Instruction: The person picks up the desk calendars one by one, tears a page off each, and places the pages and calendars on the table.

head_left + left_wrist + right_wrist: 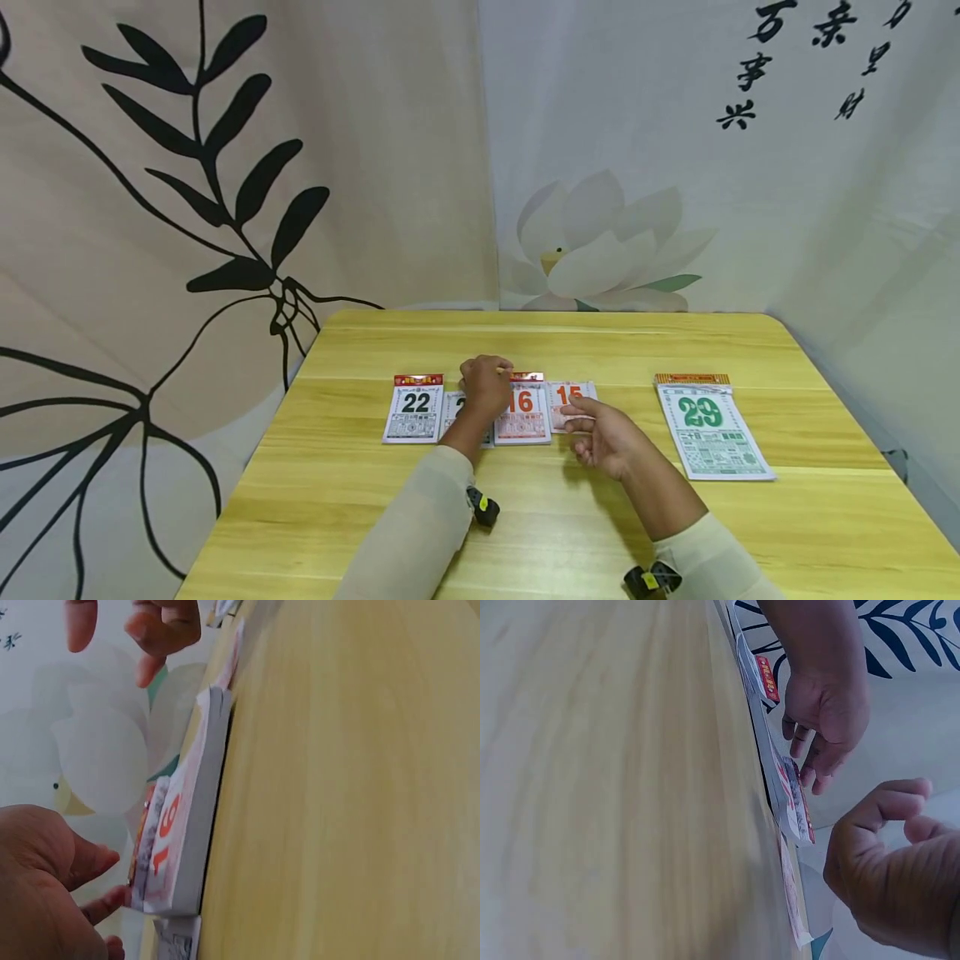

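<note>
A tear-off calendar pad showing a red 16 (522, 408) lies on the table, its top edge bound in red. My left hand (487, 387) is over its upper left corner, fingertips right at the red binding in the left wrist view. A gap shows between thumb and finger there. Left of the pad lies a sheet with dark print (452, 406), mostly hidden behind my left hand and wrist. My right hand (609, 437) hovers with loosely bent fingers by a loose sheet showing a red 15 (561, 400), overlapping its lower right part in the head view. Nothing is between its fingers.
At the left end of the row lies a calendar pad showing a black 22 (414, 408). A larger pad with a green 29 (712, 429) lies apart on the right. The wooden table (555, 517) ends at the back near a printed curtain (405, 167).
</note>
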A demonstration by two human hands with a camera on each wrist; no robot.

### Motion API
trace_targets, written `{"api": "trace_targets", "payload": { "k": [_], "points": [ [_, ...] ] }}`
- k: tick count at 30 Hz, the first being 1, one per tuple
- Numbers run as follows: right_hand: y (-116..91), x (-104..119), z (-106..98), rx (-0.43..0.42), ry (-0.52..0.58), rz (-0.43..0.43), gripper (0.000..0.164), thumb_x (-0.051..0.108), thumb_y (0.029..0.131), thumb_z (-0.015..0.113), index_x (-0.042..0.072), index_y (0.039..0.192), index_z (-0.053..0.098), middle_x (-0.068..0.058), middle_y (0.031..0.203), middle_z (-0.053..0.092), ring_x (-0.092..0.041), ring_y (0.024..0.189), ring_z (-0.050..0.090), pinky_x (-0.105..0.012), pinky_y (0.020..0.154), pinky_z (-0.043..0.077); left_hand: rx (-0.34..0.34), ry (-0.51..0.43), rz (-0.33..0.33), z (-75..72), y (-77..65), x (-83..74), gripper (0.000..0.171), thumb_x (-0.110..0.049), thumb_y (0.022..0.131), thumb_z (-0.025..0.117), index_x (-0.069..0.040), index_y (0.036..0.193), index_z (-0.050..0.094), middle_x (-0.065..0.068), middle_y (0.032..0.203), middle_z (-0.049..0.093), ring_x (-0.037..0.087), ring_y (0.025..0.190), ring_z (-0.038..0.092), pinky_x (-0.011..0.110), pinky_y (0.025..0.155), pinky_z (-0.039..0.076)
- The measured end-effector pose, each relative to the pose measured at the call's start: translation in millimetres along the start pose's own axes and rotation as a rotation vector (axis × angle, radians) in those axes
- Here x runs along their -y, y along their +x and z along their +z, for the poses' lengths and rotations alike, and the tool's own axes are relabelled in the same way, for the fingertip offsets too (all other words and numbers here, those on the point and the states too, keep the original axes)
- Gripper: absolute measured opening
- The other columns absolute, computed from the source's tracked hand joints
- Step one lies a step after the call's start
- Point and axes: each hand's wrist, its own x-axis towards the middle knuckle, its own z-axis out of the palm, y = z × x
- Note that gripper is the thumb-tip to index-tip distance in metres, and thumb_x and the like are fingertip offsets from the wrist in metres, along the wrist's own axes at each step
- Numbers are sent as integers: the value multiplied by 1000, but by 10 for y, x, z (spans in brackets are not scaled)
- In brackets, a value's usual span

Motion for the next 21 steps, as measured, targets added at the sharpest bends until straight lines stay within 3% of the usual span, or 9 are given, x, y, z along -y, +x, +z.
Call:
{"api": "trace_targets", "payload": {
  "k": [7, 13, 19, 21],
  "points": [
    [-48, 47, -67, -32, -13, -52, 21, 25, 113, 54, 10, 112, 68, 4, 81, 65, -6, 58, 53, -19, 58, 45, -4, -7, 58, 64, -62, -121, 17, -13, 105, 68, -6, 113, 82, 16, 132, 74, 44, 146, 47, 65, 112, 36],
    [-102, 122, -158, -103, -66, -142, 20, 21, 113, 54, 5, 122, 61, 3, 84, 58, -9, 61, 52, -24, 60, 44, 54, -6, 62, 127, -145, -223, 20, -19, 109, 66, -11, 121, 80, 12, 137, 70, 41, 148, 44, 61, 114, 34],
    [-145, 173, -282, -161, -65, -178, 15, 21, 112, 58, 10, 113, 67, 4, 86, 57, -10, 66, 56, -23, 61, 46, 49, 3, 141, 217, -208, -331, 19, -19, 106, 72, -11, 121, 80, 13, 130, 74, 42, 143, 50, 61, 110, 38],
    [-166, 180, -324, -179, -82, -185, 17, 22, 112, 58, 9, 117, 67, 4, 91, 56, -11, 73, 57, -23, 64, 47, 54, -7, 149, 247, -227, -350, 19, -19, 106, 72, -10, 122, 79, 13, 127, 74, 42, 142, 50, 63, 112, 37]
  ]
}}
